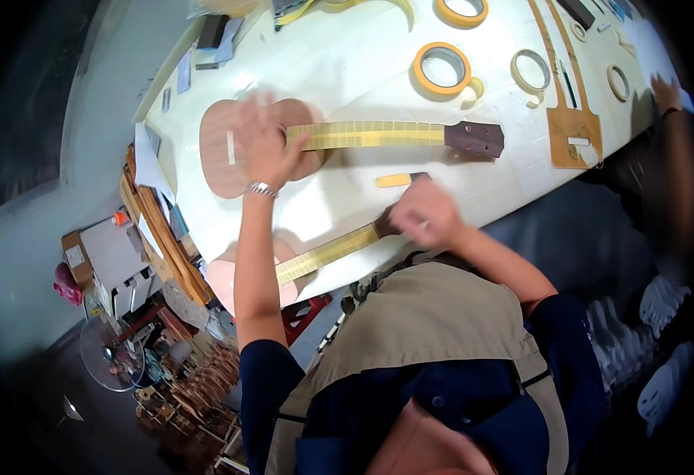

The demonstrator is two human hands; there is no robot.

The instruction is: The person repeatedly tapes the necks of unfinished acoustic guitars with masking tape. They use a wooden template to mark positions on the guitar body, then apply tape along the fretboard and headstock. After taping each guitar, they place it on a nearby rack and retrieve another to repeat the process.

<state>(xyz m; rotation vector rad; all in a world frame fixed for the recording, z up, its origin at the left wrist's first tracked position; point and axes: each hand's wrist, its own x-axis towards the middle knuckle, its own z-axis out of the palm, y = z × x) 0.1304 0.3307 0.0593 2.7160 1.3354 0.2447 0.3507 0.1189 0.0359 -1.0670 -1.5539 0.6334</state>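
Across the pale table (347, 83), a small guitar (363, 134) lies with its brown body to the left and its dark head to the right, its neck covered in yellow tape. The person's left hand (269, 146), a silver band at the wrist, is over the body beside the neck's inner end, fingers spread and blurred; I can't tell how firmly it touches. The right hand (424, 212) is curled and badly blurred beside the head of a second small guitar (327, 255), which lies nearer the person, by the table's front edge; whether it pinches anything I can't tell. Between the two necks, close to that hand, lies a yellow tool (393, 180) with a dark end. Beyond the first guitar sits a thick orange tape roll (419, 77), with a pale tape roll (516, 73) to its right. Farther right, a co-worker's hand (665, 93) shows at the table's edge.
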